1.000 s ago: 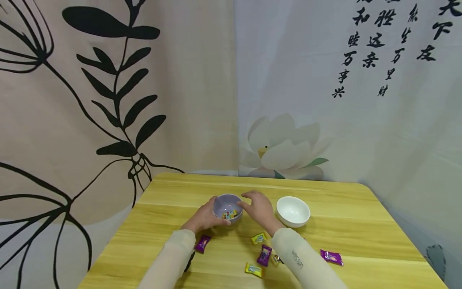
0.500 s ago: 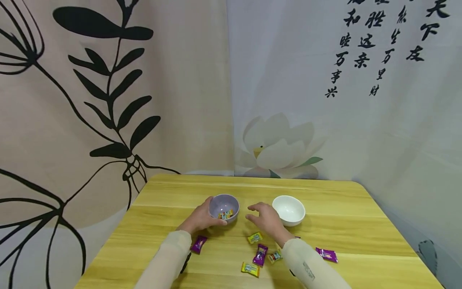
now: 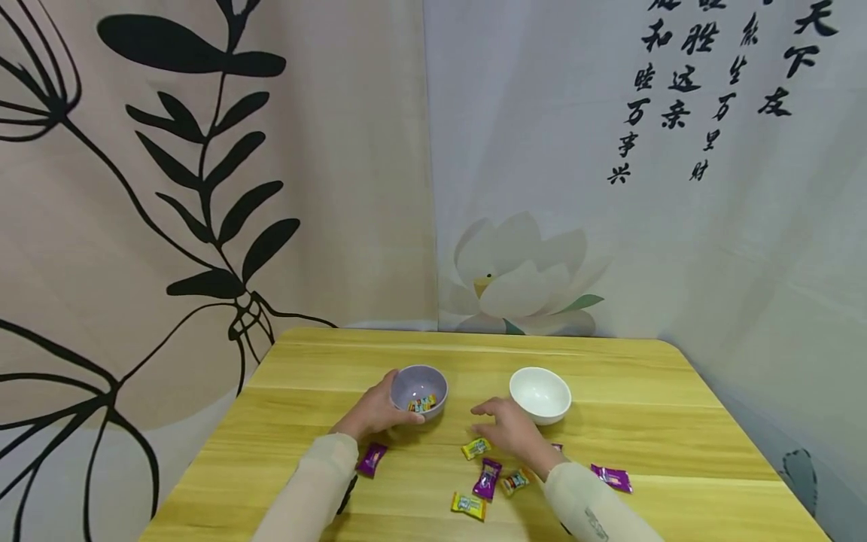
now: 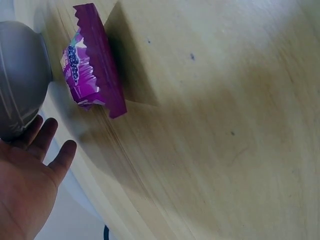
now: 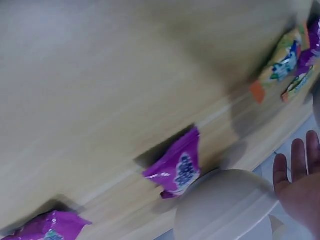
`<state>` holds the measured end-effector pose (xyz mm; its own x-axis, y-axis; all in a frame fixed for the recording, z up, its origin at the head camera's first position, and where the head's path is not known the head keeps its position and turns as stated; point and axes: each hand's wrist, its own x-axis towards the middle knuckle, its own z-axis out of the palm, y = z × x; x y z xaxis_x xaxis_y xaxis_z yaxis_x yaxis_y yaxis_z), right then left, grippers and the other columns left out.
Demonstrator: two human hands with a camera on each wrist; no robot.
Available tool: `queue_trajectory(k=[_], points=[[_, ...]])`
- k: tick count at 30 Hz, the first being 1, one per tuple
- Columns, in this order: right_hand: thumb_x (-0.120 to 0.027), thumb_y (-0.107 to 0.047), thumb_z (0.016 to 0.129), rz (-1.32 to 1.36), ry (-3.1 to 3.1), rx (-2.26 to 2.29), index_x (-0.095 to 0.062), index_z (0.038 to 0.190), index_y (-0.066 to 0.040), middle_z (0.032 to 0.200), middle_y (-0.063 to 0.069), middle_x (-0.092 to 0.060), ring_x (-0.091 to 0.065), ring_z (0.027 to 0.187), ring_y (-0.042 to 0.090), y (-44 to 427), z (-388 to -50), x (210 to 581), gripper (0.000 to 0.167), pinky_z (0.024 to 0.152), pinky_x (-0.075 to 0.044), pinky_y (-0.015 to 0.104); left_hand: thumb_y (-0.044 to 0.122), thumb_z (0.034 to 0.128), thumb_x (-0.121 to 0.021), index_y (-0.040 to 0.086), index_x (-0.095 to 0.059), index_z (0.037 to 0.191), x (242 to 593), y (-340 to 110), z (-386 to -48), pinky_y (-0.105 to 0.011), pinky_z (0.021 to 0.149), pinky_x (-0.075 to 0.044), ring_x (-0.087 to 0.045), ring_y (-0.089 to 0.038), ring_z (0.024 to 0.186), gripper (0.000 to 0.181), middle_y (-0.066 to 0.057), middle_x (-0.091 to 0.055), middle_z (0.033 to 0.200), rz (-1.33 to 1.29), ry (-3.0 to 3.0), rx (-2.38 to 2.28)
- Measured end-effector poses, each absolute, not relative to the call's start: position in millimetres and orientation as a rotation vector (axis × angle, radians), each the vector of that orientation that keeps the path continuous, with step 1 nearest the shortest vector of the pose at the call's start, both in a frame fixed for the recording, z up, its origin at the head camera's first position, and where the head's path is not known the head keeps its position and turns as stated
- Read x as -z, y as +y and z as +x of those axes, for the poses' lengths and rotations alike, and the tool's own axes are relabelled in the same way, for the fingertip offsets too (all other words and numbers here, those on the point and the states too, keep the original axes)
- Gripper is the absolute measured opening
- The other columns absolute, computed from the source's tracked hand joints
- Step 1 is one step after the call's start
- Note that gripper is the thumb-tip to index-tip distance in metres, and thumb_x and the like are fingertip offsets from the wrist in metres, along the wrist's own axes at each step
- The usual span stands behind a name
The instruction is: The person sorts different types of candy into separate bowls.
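Observation:
A small purple bowl (image 3: 401,385) with several yellow wrapped candies (image 3: 421,404) inside stands on the table. My left hand (image 3: 376,406) grips its left side, thumb along the front; in the left wrist view, fingers (image 4: 44,137) touch the bowl's wall. My right hand (image 3: 513,429) hovers palm down, holding nothing, its fingertips close above a yellow wrapped candy (image 3: 476,449). Nearer me lie a purple wrapped candy (image 3: 487,479), a yellow-orange candy (image 3: 517,481) and another yellow candy (image 3: 468,506). The right forearm partly hides one more purple wrapper.
A white bowl (image 3: 540,394) stands just beyond my right hand. One purple candy (image 3: 612,478) lies to the right, another (image 3: 372,459) beside my left forearm. The wooden table (image 3: 366,346) ends before a printed cloth backdrop (image 3: 379,188).
My right hand has moved from the purple bowl's rim rightward and toward me, down to the yellow candy. My left hand stays on the bowl. The head view has shifted slightly.

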<state>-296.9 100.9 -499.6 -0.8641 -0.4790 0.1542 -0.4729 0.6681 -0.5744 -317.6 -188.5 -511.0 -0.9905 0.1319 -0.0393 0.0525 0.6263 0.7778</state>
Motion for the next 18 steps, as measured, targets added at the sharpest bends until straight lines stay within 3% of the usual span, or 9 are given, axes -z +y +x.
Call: queue_trajectory(k=[6,18], points=[[-0.073,-0.016,0.090,-0.845,2.805,0.941,-0.071,0.116,-0.002,0.119,0.014,-0.067,-0.059,0.115,0.036,108.0,-296.1,500.7,0.030,0.098,-0.045,0.054,0.043,0.0659,-0.092,0.001,-0.023,0.155,508.6,-188.7,-317.5,-0.056,0.104,-0.040,-0.049,-0.040,0.126,0.121,-0.025,-0.044,0.145,0.148,2.759,-1.295],[-0.080,-0.016,0.081,-0.935,2.778,0.834,-0.073,0.112,-0.005,0.113,0.007,-0.069,-0.062,0.108,0.029,113.0,-293.7,513.0,0.033,0.095,-0.047,0.049,0.044,0.0659,-0.092,-0.001,-0.023,0.154,508.2,-188.0,-317.0,-0.056,0.102,-0.041,-0.051,-0.041,0.124,0.121,-0.026,-0.045,0.144,0.169,2.766,-1.283]])
